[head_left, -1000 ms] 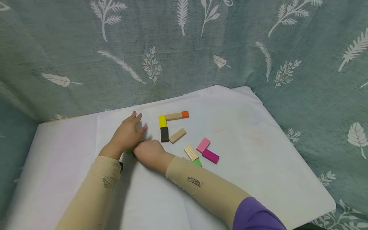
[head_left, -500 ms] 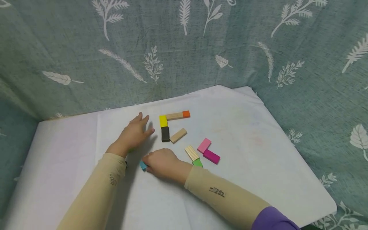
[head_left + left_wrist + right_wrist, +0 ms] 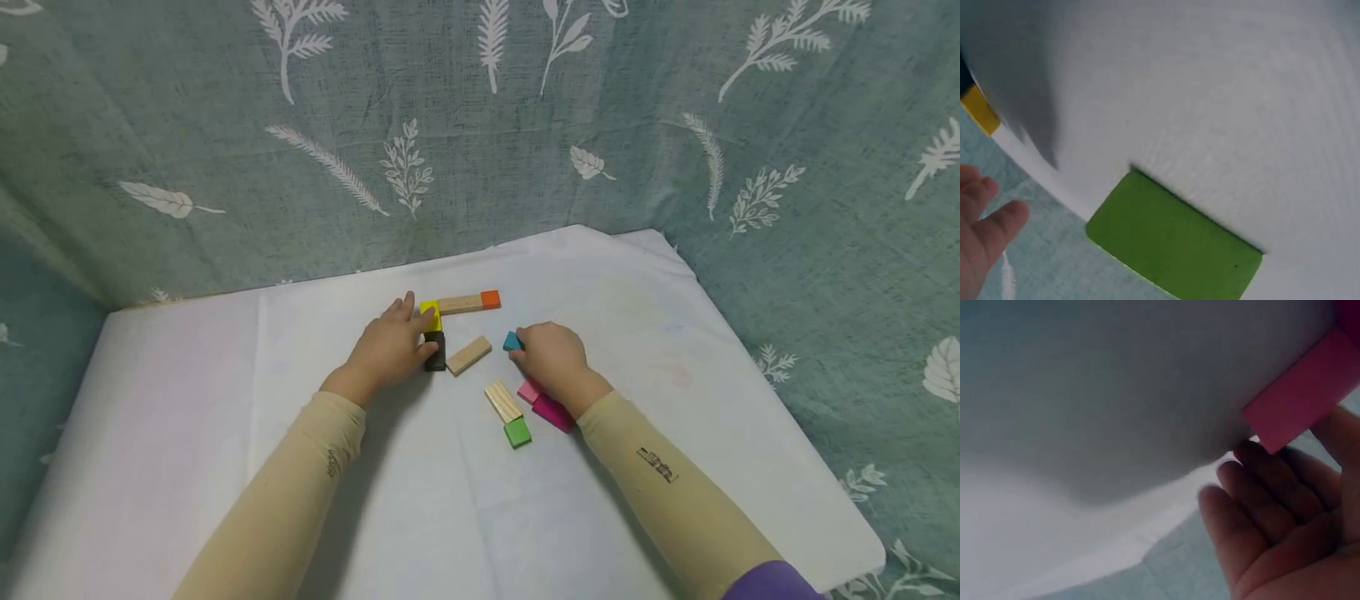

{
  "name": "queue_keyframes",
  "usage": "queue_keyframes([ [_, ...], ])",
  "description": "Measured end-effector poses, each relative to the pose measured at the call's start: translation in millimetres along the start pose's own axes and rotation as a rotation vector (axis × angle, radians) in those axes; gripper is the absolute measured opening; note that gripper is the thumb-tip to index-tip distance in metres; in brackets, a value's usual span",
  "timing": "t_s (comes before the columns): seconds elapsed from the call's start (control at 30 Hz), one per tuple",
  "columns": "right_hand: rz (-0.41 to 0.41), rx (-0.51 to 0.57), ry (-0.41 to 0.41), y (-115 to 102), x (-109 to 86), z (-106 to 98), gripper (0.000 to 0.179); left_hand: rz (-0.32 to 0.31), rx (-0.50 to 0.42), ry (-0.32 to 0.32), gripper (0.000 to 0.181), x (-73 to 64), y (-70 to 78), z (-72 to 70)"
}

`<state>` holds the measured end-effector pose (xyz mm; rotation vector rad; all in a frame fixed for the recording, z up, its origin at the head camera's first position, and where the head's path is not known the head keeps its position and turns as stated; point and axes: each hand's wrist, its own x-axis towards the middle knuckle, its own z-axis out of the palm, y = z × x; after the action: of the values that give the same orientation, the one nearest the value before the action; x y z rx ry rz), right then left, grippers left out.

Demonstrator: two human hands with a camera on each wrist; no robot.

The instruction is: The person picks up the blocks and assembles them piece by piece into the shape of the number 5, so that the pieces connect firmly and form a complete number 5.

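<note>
My right hand point(image 3: 555, 358) pinches a blue block point(image 3: 513, 342) just above the cloth, right of a loose plain wooden block point(image 3: 469, 356). My left hand point(image 3: 386, 346) has its fingers spread by a yellow block point(image 3: 430, 315) and a black block point(image 3: 435, 352), partly covering both; contact cannot be told. In the left wrist view a green block point(image 3: 1175, 240) lies on the cloth near the left fingers point(image 3: 1004, 225). The right wrist view shows a pink block point(image 3: 1304, 390) in front of the right fingers point(image 3: 1229, 531); the blue block is hidden there.
A wooden block point(image 3: 461, 304) joins the yellow block to an orange block point(image 3: 491, 299). Nearer me, a striped wooden block point(image 3: 503, 402) meets a green block point(image 3: 517, 432). A magenta block point(image 3: 552, 412) touches the pink one under the right wrist. Patterned curtain point(image 3: 465, 167) borders the table.
My right hand has come away from beside the left hand, carrying the blue block rightward and farther back. My left hand has shifted right, over to the yellow and black blocks.
</note>
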<state>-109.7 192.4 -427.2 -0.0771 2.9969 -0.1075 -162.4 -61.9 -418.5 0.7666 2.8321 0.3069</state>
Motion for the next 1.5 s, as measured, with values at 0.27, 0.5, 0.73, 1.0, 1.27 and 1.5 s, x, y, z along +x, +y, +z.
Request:
queue_keyframes([
  [0.27,-0.008,-0.053,-0.058,-6,-6.3,1,0.046,0.005,0.015,0.013,0.072,-11.9,8.4,-3.4],
  [0.5,-0.064,-0.072,0.017,-8,-4.0,6,0.036,-0.039,0.009,-0.005,0.073,-21.6,2.4,0.1],
  [0.73,-0.037,-0.114,0.006,-13,-1.6,8,0.028,-0.043,-0.015,-0.002,0.076,-24.0,1.0,2.0],
  [1.0,0.005,-0.042,-0.029,-7,-9.6,-2,0.057,-0.049,-0.006,-0.011,0.079,-26.9,2.2,1.1],
  [1.27,0.021,0.145,-0.031,30,-56.3,-11,0.064,0.045,0.014,0.054,0.078,-35.4,30.4,4.2],
  [1.5,0.016,0.113,-0.041,23,-75.7,4,0.082,0.121,0.033,0.056,0.076,-42.6,57.6,11.3],
])
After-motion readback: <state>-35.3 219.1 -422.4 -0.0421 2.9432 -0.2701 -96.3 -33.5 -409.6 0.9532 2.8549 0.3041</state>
